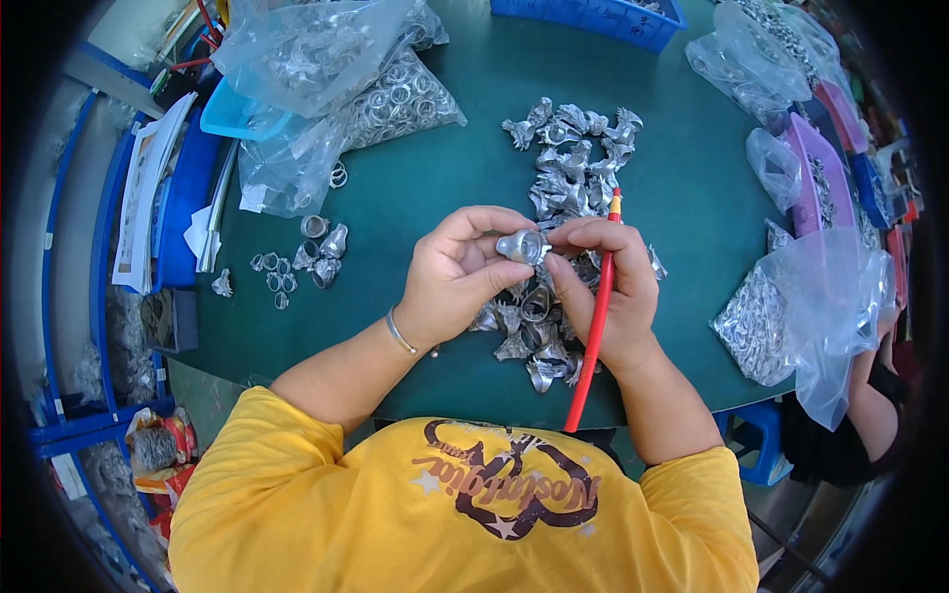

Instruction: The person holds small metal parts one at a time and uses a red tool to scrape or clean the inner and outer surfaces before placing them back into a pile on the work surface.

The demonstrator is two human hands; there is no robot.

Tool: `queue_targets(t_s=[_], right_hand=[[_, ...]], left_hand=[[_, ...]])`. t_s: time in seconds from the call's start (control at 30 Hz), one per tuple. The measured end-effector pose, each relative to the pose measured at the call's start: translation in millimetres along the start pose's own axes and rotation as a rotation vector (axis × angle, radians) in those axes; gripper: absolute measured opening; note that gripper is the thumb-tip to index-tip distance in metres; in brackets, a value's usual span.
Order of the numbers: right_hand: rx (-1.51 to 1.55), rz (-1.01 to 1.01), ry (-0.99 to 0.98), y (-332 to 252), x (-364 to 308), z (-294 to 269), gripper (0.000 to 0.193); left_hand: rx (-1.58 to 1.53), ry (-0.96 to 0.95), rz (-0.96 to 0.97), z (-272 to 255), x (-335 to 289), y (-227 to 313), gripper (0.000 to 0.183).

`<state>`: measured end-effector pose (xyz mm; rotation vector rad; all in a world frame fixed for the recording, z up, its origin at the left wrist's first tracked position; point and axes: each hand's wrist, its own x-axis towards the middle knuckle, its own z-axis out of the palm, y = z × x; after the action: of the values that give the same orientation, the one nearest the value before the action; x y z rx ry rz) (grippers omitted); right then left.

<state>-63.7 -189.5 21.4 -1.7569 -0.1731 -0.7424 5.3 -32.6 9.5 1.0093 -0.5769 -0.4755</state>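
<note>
Between the thumb and fingers of my left hand (443, 272) is a chunky silver-coloured metal ring (522, 247), its round opening facing up toward me. My right hand (623, 292) is closed around a red pencil (595, 336), which slants across the palm with its tip pointing away from me. The right thumb and index finger also pinch the near side of the ring. Beneath and beyond both hands, a long heap of similar rings (563, 178) with ornate tops covers the middle of the green table; my hands hide part of it.
Small groups of rings (321, 259) lie at left. Clear bags of rings (400, 99) rest on a light-blue basket (237, 111). A blue bin (603, 22) stands at the far edge. Bags (756, 326) and a purple basket (811, 178) line the right, beside another person's arm (875, 395).
</note>
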Motion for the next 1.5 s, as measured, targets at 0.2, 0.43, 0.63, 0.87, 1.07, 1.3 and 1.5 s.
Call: queue_targets(t_s=[0.2,0.43,0.63,0.87,1.07,1.3,1.5], right_hand=[[-0.010,-0.019,-0.011,2,2,-1,0.027],[-0.014,-0.053,-0.028,1,4,-4,0.029],[-0.062,-0.142,-0.043,3,6,-4,0.030],[-0.070,-0.153,-0.050,3,5,-3,0.032],[-0.070,-0.158,-0.071,3,5,-2,0.034],[-0.076,-0.066,-0.076,0,2,-2,0.025],[-0.006,0.078,-0.022,4,-2,-1,0.018]], left_hand=[[-0.034,-0.036,0.020,-4,-1,-4,0.038],[0.024,-0.075,0.033,2,-1,-1,0.048],[-0.030,-0.020,-0.054,5,-3,3,0.057],[0.262,-0.108,0.217,0,-3,0,0.065],[0.402,-0.096,0.241,1,-5,1,0.066],[0.248,-0.033,0.150,5,-6,1,0.048],[0.368,-0.018,0.075,1,-5,5,0.020]])
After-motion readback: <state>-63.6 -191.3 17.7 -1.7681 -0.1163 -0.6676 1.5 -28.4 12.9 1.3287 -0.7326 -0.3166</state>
